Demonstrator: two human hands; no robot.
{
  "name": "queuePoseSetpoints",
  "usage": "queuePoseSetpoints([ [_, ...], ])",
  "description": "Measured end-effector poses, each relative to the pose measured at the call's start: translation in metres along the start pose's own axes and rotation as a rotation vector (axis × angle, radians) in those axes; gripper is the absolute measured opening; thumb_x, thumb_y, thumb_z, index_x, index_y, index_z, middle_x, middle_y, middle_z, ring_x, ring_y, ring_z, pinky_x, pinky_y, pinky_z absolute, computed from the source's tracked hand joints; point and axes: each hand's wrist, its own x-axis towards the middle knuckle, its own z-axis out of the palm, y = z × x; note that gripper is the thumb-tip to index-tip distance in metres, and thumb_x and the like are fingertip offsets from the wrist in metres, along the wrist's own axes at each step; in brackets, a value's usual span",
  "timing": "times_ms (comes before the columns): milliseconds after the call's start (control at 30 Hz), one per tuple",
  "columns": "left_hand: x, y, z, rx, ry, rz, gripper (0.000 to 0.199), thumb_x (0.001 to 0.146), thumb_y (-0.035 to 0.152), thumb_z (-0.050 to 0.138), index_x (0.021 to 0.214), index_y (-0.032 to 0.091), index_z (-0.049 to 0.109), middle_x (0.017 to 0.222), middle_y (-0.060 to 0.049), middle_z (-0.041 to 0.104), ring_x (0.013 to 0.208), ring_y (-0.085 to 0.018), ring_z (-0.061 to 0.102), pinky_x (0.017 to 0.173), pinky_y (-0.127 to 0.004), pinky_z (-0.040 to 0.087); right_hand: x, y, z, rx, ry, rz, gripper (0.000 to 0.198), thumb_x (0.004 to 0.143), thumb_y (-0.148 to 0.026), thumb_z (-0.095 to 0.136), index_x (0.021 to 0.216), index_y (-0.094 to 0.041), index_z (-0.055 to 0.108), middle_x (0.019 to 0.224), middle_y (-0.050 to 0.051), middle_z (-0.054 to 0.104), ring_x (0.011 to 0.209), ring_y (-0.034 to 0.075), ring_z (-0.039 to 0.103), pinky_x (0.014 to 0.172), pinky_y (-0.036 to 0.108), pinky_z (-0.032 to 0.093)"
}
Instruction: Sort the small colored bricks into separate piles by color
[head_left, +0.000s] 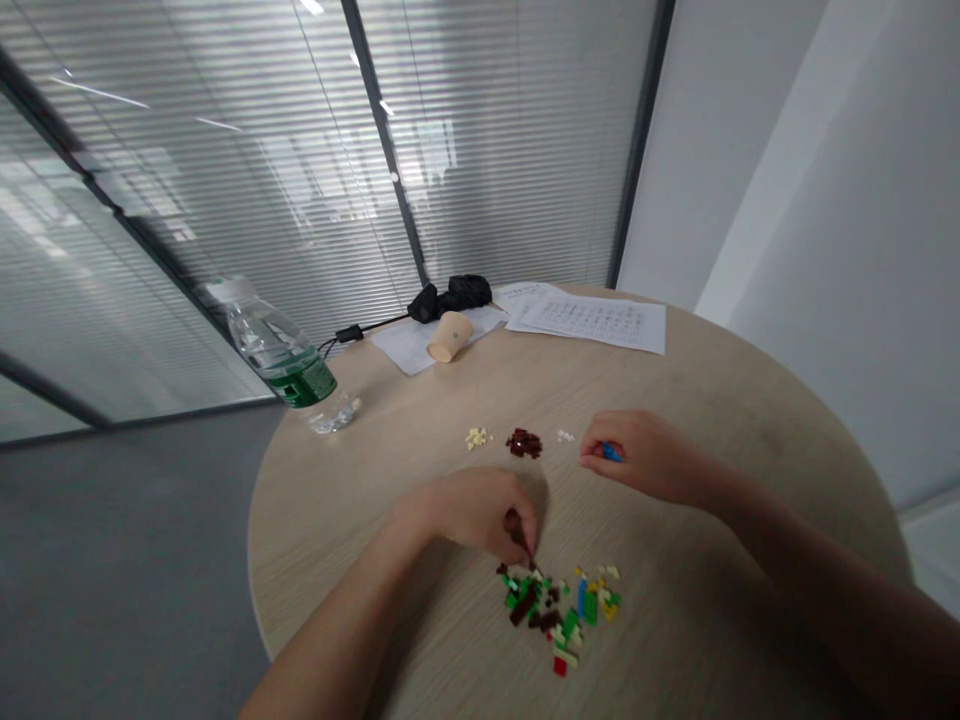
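Over the edge of a mixed heap of small toy building bricks [570, 618], my left hand [480, 512] is closed in a pinch. A thin reddish-brown brick [530, 554] shows at its fingertips, partly hidden. My right hand [645, 455] is curled above the table, with small blue bricks [611, 453] held inside the fingers; how many I cannot tell. The heap has green, brown, yellow, cream, blue and red bricks. Beyond my hands lie sorted piles: cream bricks [476, 438], dark brown bricks [523, 443] and a few white bricks [565, 436], the white ones close to my right fingertips.
The round wooden table [322, 560] carries a water bottle [289, 360] with a green label at the left. Farther back are a paper cup [450, 337] lying on its side, a black folded umbrella [457, 295] and printed sheets [600, 318]. A glass partition with blinds stands behind.
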Motion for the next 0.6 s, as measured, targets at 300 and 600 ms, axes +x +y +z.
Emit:
queuePoseSetpoints([
  [300,-0.005,-0.006,-0.004,-0.128,0.012,0.011,0.011,0.069,0.017,0.064,0.079,0.016,0.069,0.055,0.005,0.049,0.049,-0.005,0.038,0.046,-0.018,0.027,0.0,-0.006,-0.003,0.009,-0.031,-0.011,0.018,0.08,-0.028,0.054,0.069,-0.017,0.062,0.07,0.003,0.063,0.066,0.014,0.055,0.063,0.026,0.037],
  [600,0.008,-0.022,-0.008,0.136,0.611,-0.219,0.021,0.085,0.03,0.046,0.088,0.017,0.063,0.068,0.001,0.056,0.059,-0.01,0.046,0.055,-0.022,0.032,0.0,-0.007,-0.002,0.008,-0.018,-0.008,0.016,0.08,-0.025,0.054,0.071,-0.016,0.063,0.071,0.003,0.063,0.067,0.014,0.055,0.063,0.025,0.037],
])
